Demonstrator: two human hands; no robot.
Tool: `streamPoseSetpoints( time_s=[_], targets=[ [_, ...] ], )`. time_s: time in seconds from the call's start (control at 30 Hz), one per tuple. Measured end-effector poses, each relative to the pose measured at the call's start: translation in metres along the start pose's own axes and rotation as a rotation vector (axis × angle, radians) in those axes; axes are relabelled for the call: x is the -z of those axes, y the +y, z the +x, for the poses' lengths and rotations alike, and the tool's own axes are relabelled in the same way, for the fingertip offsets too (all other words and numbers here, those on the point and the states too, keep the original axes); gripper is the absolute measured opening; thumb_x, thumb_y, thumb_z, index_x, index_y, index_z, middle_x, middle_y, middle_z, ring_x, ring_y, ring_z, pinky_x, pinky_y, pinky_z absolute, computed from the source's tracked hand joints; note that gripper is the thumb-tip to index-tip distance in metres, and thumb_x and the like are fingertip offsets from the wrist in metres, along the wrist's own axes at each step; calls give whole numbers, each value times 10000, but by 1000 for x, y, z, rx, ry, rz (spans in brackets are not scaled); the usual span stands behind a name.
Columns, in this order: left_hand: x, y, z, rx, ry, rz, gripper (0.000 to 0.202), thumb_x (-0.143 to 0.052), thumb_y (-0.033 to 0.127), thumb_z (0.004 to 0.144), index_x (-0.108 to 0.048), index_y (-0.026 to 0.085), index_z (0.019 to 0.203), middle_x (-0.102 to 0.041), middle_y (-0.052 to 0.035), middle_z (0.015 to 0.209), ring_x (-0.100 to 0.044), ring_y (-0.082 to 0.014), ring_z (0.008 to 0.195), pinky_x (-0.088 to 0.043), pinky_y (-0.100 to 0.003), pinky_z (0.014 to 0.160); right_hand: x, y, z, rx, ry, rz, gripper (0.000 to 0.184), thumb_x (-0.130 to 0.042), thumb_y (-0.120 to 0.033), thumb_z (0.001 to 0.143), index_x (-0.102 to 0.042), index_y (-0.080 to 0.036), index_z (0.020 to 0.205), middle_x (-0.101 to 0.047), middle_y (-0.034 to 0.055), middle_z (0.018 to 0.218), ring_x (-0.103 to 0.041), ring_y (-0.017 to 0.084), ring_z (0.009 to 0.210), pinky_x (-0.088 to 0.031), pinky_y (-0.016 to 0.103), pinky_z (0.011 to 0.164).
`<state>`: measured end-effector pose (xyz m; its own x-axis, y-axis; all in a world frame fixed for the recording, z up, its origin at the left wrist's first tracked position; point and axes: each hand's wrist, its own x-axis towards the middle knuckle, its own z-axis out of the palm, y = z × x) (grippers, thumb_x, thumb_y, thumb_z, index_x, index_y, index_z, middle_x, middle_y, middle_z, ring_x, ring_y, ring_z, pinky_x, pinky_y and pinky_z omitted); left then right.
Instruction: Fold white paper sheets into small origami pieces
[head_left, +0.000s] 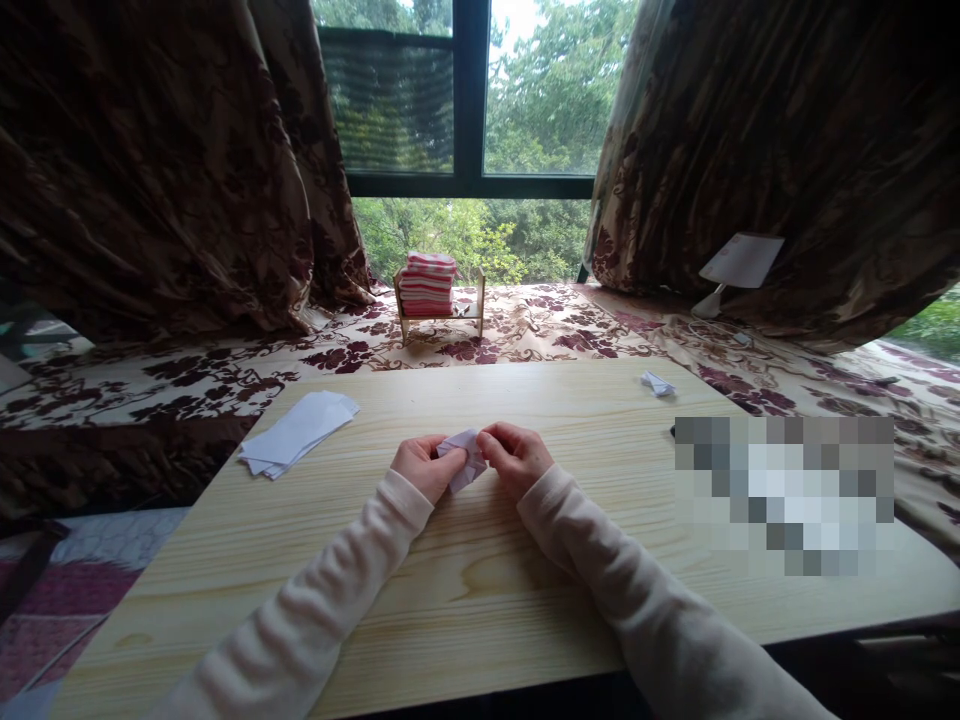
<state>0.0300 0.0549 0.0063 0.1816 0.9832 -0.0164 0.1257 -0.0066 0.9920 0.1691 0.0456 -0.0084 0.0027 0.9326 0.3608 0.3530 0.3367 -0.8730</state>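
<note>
Left hand [424, 466] and right hand [517, 455] both pinch one small folded paper piece [463, 458], held just above the wooden table [465, 590] at its middle. Paper stack [298, 432] lies left of it; small folded piece [658, 383] far right.

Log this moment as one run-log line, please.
left hand: holds folded paper | right hand: holds folded paper | paper stack: table, left side

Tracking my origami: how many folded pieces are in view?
2: one piece between left hand and right hand; second piece far right on the table. Blurred patch may hide others.
</note>
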Motion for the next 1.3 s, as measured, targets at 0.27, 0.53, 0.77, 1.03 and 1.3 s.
streamPoseSetpoints(
  time_s=[0.27, 0.53, 0.77, 1.03, 1.3],
  targets=[
    [1, -4, 1, -19, -80, 27, 183, -588, 257, 567, -634, 102, 654, -555, 15, 495, -468, -95, 462, -370, -208, 465, -1, -2, 1, -32, 16, 110, 157, -563, -305, 659, -523, -157, 626, -497, -22, 544, -433, 81, 484, -340, 182, 401],
    [5, 6, 1, 16, -8, -103, 286, -671, 302, 534, -646, 92, 726, -582, 6, 531, -510, -106, 508, -428, -218, 512, -2, -2, 0, 6, 113, 79, 133, -566, -281, 673, -547, -158, 718, -543, -2, 594, -484, 92, 522, -378, 198, 445],
    [2, 9, -2, 43, 42, -36, 246, -642, 289, 526, -649, 96, 678, -538, 24, 452, -461, -89, 428, -377, -192, 419, 1, -7, 0, 252, 95, -22, 183, -540, -149, 663, -599, -180, 833, -557, 24, 787, -531, 98, 630, -388, 189, 458],
    [4, 7, -2, 5, -45, 125, 188, -610, 294, 536, -610, 106, 546, -432, 53, 404, -357, -60, 409, -255, -192, 418, 7, -7, 2, 349, 49, -106, 84, -544, -135, 678, -598, -176, 728, -547, 20, 757, -517, 101, 639, -401, 208, 491],
    [7, 2, 2, 16, -112, 43, 162, -628, 285, 527, -601, 126, 520, -445, 47, 404, -367, -66, 412, -257, -199, 416, 17, -2, 3, 450, -37, -310, 128, -519, -141, 709, -577, -199, 807, -557, 2, 689, -500, 116, 650, -402, 222, 540]
  ],
)
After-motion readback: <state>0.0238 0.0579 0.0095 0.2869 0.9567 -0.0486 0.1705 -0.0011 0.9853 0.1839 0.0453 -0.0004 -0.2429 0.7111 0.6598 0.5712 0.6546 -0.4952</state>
